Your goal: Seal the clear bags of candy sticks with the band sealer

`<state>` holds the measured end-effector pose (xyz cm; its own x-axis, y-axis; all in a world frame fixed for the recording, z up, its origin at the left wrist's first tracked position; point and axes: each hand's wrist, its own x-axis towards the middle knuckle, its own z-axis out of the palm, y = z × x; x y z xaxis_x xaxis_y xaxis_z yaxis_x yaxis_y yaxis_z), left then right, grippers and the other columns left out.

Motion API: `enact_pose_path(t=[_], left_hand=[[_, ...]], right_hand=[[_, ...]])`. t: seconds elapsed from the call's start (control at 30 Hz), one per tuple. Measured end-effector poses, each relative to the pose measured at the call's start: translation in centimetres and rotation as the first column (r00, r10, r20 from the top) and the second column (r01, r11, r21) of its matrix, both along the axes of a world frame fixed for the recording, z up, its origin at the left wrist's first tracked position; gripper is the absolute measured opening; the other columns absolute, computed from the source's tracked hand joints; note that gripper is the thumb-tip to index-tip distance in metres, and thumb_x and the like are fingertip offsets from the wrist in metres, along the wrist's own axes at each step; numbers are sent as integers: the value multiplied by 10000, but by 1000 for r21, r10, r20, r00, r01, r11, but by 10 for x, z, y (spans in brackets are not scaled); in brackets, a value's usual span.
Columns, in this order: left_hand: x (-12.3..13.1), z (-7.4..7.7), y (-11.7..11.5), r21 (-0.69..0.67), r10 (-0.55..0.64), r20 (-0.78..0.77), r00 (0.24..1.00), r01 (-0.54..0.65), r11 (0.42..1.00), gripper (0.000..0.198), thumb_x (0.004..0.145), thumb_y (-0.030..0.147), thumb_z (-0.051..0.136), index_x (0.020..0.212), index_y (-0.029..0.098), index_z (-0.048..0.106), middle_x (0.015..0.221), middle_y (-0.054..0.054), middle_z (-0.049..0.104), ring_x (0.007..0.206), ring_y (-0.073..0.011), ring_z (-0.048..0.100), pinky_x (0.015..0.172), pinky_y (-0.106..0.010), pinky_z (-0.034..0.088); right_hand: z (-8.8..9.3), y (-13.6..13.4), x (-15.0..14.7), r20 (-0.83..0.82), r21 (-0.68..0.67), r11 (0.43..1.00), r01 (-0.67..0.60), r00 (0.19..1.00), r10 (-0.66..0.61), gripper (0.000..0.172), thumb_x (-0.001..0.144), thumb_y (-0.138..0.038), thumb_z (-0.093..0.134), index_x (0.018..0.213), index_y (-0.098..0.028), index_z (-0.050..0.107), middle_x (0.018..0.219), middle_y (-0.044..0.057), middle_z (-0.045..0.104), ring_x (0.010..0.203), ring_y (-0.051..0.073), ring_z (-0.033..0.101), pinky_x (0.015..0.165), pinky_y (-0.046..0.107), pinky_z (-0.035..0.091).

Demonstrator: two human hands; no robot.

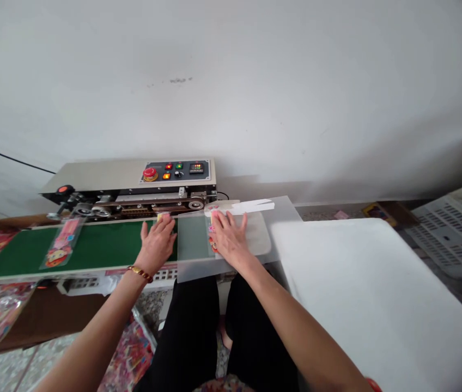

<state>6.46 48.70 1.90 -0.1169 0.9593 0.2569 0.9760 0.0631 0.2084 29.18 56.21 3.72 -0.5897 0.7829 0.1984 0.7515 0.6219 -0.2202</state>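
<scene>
My left hand (158,243) lies palm down at the right end of the green conveyor belt (108,245), its fingers stretched over a small packet (163,216) that is mostly hidden. On the translucent sheet (192,267) to the right, my right hand (230,235) rests with fingers spread on another clear packet (213,245) with pink and red printing. Farther left on the belt lies a clear packet (61,245) with a cartoon face at its lower end. Behind the belt stands the band sealing machine (104,177), its panel lights lit.
A white table (362,288) stands at the right, with a white plastic crate (455,228) beyond it. A cardboard box (47,316) of colourful packets sits under the belt's left end. White strips (253,206) lie by the sheet's back edge. A wall rises behind.
</scene>
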Motion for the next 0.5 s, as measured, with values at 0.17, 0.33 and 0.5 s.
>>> enact_pose_path(t=[0.17,0.33,0.5], left_hand=[[66,5,20,24,-302,76,950,301,953,423,997,242,369,1376,158,538,1488,-135,513,1418,-245,440,1228,-510,288],[85,-3,34,-14,-314,92,945,317,948,449,988,267,410,1402,129,512,1528,-154,458,1457,-280,377,1229,-553,266],[24,-3,16,-17,-269,63,961,271,963,421,990,312,381,1335,150,560,1471,-163,524,1400,-274,457,1203,-561,282]], right_hand=[[4,1,5,-5,-22,1000,20,1000,-20,420,1047,-296,367,1439,-222,495,1516,132,481,1417,344,375,1149,746,89],[12,-2,78,23,32,993,114,993,-115,379,1026,-283,390,1347,-233,585,1472,112,536,1382,346,427,1147,742,40],[-4,-43,186,-78,172,948,268,963,-258,354,1042,-349,363,1267,-251,619,1387,95,609,1362,294,464,1176,651,46]])
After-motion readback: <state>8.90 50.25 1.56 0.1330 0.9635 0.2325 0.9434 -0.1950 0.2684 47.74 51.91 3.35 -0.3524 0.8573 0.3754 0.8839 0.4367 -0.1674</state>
